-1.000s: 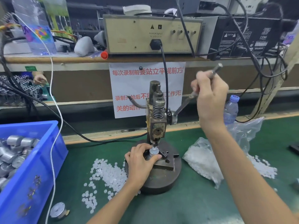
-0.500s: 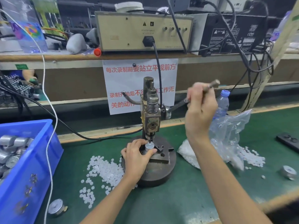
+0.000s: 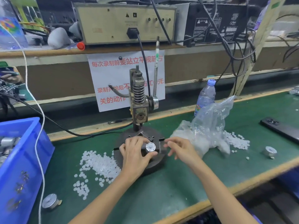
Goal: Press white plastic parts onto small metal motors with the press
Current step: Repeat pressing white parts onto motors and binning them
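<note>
Green bench (image 3: 161, 191), blue bin (image 3: 19, 167) of motors (image 3: 8, 141), bag (image 3: 210, 126) of white parts (image 3: 184, 133)

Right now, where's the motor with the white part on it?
Head view, centre: the motor is held in the left hand over the press base, in front of the column, right hand just to its right.

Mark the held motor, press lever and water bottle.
Small round silver metal motor (image 3: 150, 147): head view, white-capped top face.
Upright grey metal press lever (image 3: 155, 73): head view, mid shaft.
Clear plastic water bottle (image 3: 205, 97): head view, body.
</note>
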Available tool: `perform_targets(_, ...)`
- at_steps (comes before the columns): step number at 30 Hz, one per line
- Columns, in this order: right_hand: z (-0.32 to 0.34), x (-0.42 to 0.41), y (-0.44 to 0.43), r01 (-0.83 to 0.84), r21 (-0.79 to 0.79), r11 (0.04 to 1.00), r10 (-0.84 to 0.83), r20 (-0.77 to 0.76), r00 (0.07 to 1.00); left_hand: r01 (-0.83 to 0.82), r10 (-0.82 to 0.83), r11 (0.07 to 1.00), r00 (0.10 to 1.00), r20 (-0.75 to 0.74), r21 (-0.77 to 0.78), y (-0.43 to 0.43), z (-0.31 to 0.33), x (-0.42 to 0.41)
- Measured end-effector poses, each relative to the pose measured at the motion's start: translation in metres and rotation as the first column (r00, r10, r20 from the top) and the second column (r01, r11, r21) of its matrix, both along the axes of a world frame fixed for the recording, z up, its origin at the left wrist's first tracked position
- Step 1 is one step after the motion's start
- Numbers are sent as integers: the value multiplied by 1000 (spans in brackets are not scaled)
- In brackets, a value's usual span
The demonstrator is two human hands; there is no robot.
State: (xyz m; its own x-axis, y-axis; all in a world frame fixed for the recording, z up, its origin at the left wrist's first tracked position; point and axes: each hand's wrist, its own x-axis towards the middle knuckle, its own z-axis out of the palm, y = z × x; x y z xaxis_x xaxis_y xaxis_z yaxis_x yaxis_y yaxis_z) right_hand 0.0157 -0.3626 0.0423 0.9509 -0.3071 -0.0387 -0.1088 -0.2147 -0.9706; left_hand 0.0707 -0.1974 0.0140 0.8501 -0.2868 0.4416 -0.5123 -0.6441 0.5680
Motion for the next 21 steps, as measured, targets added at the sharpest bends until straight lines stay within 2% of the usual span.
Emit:
perform_targets(4, -13, -22, -4, -42, 160, 986, 58, -100, 993, 167, -167, 985, 986, -11, -39, -24, 1, -24)
perform_targets(8, -12, -47, -18, 4, 320, 947, 28, -96, 995, 269, -274, 960, 960, -57, -83, -52, 2, -41)
perform_targets(15, -24, -105, -55, 79, 354, 932, -59, -68, 996, 448, -471, 877, 874, -123, -177, -92, -3, -86)
perform_targets(21, -47, -164, -85, 181, 448, 876, -174, -57, 983, 597, -618, 784, 775, -131, -169, -125, -17, -130)
